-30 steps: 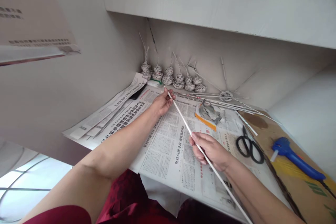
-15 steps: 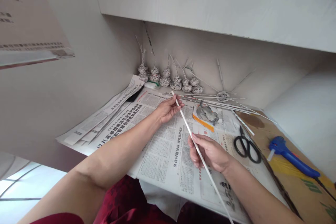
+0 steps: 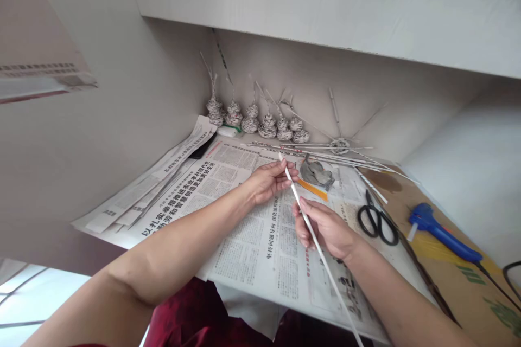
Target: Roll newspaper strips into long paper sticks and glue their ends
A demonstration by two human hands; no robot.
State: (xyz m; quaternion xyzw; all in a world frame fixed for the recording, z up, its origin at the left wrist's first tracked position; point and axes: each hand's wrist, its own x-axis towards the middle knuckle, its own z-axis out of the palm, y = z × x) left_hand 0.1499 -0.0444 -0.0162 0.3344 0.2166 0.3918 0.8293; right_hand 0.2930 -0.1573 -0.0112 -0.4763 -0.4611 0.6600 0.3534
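Note:
A long, thin white paper stick point(image 3: 325, 262) slants from the middle of the table down to the lower edge of the view. Near its far tip, the fingers of my left hand point(image 3: 273, 180) are closed on it. My right hand point(image 3: 325, 227) grips the same stick lower down, between thumb and fingers. Both hands hover over printed newspaper point(image 3: 252, 249). Just beyond my left hand lies a grey crumpled cloth-like piece point(image 3: 316, 172) in a clear bag with an orange edge point(image 3: 312, 190).
Several woven paper gourds point(image 3: 267, 126) line the back wall. Loose paper sticks point(image 3: 309, 150) and a small woven start point(image 3: 339, 145) lie right of them. Black scissors point(image 3: 378, 219) and a blue glue gun point(image 3: 443, 233) on cardboard point(image 3: 451, 287) are at the right. A shelf point(image 3: 325, 5) overhangs.
My left hand has slid toward my right hand, bringing the two closer along the stick. The view has shifted slightly, so the table's objects appear a little further left.

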